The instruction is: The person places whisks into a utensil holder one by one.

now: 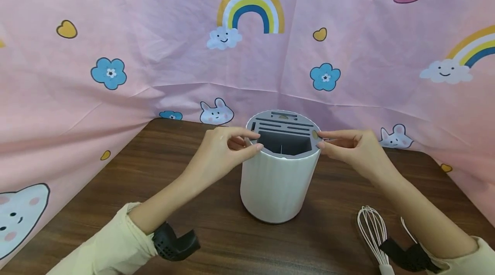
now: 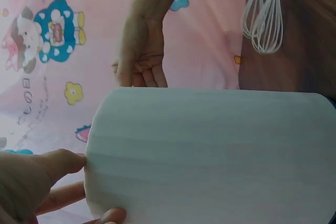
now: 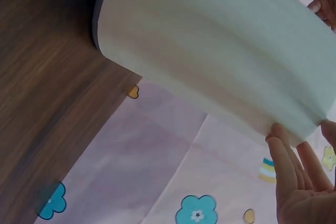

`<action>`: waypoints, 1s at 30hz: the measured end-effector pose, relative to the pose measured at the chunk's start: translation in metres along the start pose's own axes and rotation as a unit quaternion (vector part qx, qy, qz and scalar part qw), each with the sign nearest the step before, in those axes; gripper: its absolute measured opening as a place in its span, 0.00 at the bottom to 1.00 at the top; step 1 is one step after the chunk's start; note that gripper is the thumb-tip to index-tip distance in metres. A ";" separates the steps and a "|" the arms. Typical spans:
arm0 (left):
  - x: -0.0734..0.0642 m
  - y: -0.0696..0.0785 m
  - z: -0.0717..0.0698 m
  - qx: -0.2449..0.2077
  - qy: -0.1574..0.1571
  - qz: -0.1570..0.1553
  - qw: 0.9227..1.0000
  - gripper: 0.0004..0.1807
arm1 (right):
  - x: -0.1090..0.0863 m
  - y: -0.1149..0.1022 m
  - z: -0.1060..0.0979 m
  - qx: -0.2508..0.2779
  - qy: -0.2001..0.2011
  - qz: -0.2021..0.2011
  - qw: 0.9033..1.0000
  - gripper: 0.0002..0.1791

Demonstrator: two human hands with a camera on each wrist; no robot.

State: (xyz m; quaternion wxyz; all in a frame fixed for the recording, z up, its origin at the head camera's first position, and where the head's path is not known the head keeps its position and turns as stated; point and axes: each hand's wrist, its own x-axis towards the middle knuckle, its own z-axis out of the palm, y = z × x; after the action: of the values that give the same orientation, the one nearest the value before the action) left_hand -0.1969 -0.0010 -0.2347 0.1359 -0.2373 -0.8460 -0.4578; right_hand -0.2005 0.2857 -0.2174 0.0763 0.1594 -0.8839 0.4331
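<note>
A white cylindrical utensil holder (image 1: 278, 189) stands upright on the table, its top fitted with a grey slotted insert (image 1: 284, 153). Narrow slots run across the back of the insert, with a wide divided compartment at the front. My left hand (image 1: 228, 148) grips the left side of the top rim with thumb and fingertips. Opposite it, my right hand (image 1: 349, 148) pinches the right side of the rim. From the left wrist, the holder's smooth wall (image 2: 210, 150) hides the slotted top. The right wrist view shows my right fingers (image 3: 286, 166) bent around the upper edge.
White wire whisks (image 2: 269, 22) lie at the right of the dark wood table (image 1: 209, 232), partly under my right forearm. A pink patterned cloth (image 1: 174, 34) hangs behind the table and along its sides. Black camera mounts (image 1: 175, 242) sit on both wrists.
</note>
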 end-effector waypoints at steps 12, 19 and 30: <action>-0.030 0.012 0.001 -0.003 0.009 0.029 1.000 0.13 | -0.029 -0.014 0.002 -0.035 -0.001 -0.008 0.999 0.19; -0.039 0.016 -0.001 0.043 0.012 0.042 0.998 0.12 | -0.038 -0.016 0.003 -0.033 0.001 -0.033 0.999 0.17; -0.036 0.016 0.002 0.050 0.013 0.052 0.997 0.12 | -0.056 0.013 -0.027 -0.023 -0.024 -0.020 0.999 0.14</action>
State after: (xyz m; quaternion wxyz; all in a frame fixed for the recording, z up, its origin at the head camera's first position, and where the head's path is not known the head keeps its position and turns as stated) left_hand -0.1577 -0.0017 -0.2412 0.1827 -0.2680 -0.8525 -0.4099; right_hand -0.1524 0.3262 -0.2258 0.0677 0.1857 -0.8919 0.4068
